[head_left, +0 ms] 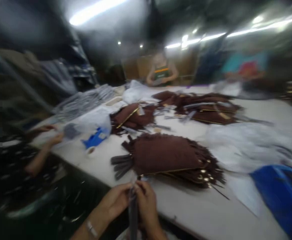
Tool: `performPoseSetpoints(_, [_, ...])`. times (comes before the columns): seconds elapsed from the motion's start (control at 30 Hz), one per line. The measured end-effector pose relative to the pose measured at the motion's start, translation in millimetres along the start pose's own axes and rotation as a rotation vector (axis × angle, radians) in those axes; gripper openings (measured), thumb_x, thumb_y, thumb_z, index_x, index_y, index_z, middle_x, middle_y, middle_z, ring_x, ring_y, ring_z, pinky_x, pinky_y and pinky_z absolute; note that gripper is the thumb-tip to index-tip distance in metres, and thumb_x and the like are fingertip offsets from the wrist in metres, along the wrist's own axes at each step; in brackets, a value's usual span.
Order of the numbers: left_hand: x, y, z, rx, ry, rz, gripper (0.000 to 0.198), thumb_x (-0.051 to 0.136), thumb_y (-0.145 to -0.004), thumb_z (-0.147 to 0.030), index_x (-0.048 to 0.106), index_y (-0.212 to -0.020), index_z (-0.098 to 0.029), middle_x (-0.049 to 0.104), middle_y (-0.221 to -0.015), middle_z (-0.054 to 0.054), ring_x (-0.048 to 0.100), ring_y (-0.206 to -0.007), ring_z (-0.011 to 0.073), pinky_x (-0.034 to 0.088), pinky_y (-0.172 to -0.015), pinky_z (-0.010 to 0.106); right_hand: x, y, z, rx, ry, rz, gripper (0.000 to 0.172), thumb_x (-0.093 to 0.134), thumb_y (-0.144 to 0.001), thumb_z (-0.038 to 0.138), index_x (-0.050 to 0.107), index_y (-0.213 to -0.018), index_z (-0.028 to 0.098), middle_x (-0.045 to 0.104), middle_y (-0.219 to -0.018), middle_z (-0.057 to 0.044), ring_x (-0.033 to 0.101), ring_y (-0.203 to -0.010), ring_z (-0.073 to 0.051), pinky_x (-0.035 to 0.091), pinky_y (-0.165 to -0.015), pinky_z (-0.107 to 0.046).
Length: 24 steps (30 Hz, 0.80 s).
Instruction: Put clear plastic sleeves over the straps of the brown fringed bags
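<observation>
My left hand (116, 201) and my right hand (146, 201) meet at the table's near edge, both closed. Between them a long dark grey strap (133, 215) hangs down, its upper end pinched in my fingertips. What exactly lies under the fingertips is blurred. Just beyond my hands rests a stack of brown fringed bags (166, 153) with gold zippers and small gold metal parts at the right end. Several folded grey straps (122, 163) stick out from the stack's left side. Whether the held strap joins a bag, I cannot tell.
More brown bags (133, 116) and a wider brown pile (208, 108) lie farther back on the white table (186, 213). A blue tape dispenser (95, 138) sits left, plastic bags (246, 143) and a blue item (281, 200) right. Co-workers sit left and across.
</observation>
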<state>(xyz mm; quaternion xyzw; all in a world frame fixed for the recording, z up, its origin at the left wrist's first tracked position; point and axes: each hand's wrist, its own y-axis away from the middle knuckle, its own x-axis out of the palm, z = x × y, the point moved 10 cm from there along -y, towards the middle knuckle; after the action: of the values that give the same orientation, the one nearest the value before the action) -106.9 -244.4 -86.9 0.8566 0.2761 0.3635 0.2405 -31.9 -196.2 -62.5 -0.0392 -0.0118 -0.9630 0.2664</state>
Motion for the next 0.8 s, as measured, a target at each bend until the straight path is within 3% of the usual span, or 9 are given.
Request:
performPoseSetpoints(0.07, [-31.4,13,-5,0.01,0.036,-0.078,0.006,0.06,-0.08,-0.006,0.066,-0.083,-0.006,0.066,-0.075,0.007,0.063,-0.067,0.0145,0.053,-0.068,0.027,5,1,-4,0.003,0.058,0.013,0.026,0.055,-0.085,0.036,0.072,-0.096,0.02,0.071,-0.1,-0.008,0.063,-0.096,-0.025,0.047,-0.088,-0.036])
performPoseSetpoints(0.13, [-42.9,14,-4,0.014,0.049,-0.119,0.005,0.061,-0.073,-0.003,0.066,-0.074,-0.005,0.065,-0.066,0.008,0.061,-0.06,0.0145,0.051,-0.064,0.026,3,-1,-6,-0.002,0.101,0.024,0.031,0.054,-0.085,0.037,0.072,-0.104,0.019,0.07,-0.109,-0.01,0.061,-0.104,-0.026,0.044,-0.094,-0.038])
performPoseSetpoints(0.47, [-38.2,13,-15,0.233,-0.15,-0.132,0.013,0.07,-0.064,-0.019,0.059,-0.066,-0.014,0.059,-0.062,0.001,0.057,-0.058,0.0145,0.046,-0.058,0.026,6,1,-10,0.005,0.181,0.029,0.033,0.051,-0.087,0.039,0.069,-0.107,0.019,0.069,-0.109,-0.01,0.063,-0.101,-0.025,0.046,-0.091,-0.037])
performPoseSetpoints(0.63, [-44.7,21,-31,0.463,-0.38,-0.278,0.02,0.066,-0.074,-0.031,0.056,-0.064,-0.017,0.052,-0.06,-0.003,0.048,-0.058,0.0125,0.036,-0.057,0.023,9,3,1,-0.046,0.174,-0.048,0.035,0.055,-0.083,0.045,0.071,-0.102,0.02,0.072,-0.095,-0.009,0.065,-0.091,-0.025,0.049,-0.082,-0.034])
performPoseSetpoints(0.8, [-41.8,33,-43,0.648,-0.588,-0.35,0.027,0.057,-0.084,-0.036,0.054,-0.064,-0.019,0.051,-0.062,-0.004,0.045,-0.063,0.0145,0.033,-0.06,0.024,29,8,4,-0.034,0.145,-0.074,0.038,0.058,-0.079,0.049,0.071,-0.099,0.019,0.072,-0.083,-0.007,0.066,-0.083,-0.024,0.05,-0.074,-0.031])
